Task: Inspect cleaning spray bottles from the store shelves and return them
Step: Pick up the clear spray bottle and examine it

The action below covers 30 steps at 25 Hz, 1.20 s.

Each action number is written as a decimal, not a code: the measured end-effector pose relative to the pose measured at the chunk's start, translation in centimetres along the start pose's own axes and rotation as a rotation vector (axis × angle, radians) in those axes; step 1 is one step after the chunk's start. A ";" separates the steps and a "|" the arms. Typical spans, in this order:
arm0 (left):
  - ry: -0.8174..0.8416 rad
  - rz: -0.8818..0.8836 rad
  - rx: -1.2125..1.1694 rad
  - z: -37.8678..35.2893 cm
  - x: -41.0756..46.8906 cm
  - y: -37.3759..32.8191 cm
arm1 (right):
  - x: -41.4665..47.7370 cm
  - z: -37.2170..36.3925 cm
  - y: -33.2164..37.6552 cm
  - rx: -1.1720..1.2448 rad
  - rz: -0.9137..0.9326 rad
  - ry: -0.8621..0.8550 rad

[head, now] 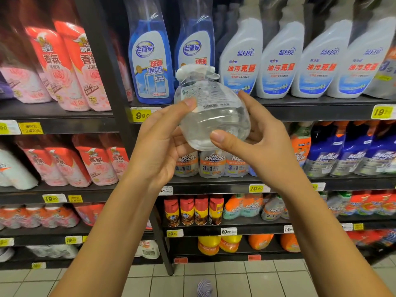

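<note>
A clear spray bottle (211, 112) with a white trigger head hangs in front of the shelves at mid-frame, tilted with its base toward me and its barcode label facing up. My left hand (162, 142) grips its left side, thumb on the label. My right hand (255, 142) holds the right side and base, thumb across the lower front. Behind it, blue glass-cleaner bottles (150, 65) and white spray bottles (280, 61) stand on the top shelf (300, 108).
Pink and red refill pouches (70, 69) fill the left shelves. Mr Muscle bottles (214, 163), aerosol cans (192, 211) and orange bottles (229, 243) line the lower shelves. A dark upright post (111, 82) divides the bays. Below is white tiled floor (257, 279).
</note>
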<state>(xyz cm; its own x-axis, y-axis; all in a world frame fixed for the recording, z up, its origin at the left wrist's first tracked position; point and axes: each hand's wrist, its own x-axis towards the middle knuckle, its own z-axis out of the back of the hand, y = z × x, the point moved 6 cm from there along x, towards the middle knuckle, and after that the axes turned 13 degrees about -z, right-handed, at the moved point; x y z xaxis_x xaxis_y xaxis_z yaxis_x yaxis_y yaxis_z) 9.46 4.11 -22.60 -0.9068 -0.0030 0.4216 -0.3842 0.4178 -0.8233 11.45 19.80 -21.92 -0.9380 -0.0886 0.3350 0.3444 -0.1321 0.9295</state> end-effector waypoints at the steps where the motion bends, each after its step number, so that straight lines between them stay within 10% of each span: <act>1: 0.007 -0.003 0.001 0.0 0.0 0.0 | 0.2 0.3 -0.2 0.018 -0.019 0.043; 15: 0.169 0.036 -0.176 0.7 0.0 0.7 | 0.2 0.7 -2.5 0.126 0.011 0.284; 30: 0.193 -0.122 0.251 1.4 0.5 3.1 | -0.7 -1.6 -3.7 -0.142 0.109 0.206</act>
<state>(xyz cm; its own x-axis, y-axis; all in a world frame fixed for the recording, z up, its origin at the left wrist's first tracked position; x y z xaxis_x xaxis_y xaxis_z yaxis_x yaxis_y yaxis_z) 7.55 4.19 -25.50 -0.8112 0.1428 0.5671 -0.5404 0.1877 -0.8202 10.89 18.79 -25.82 -0.8725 -0.3070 0.3800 0.4587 -0.2467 0.8537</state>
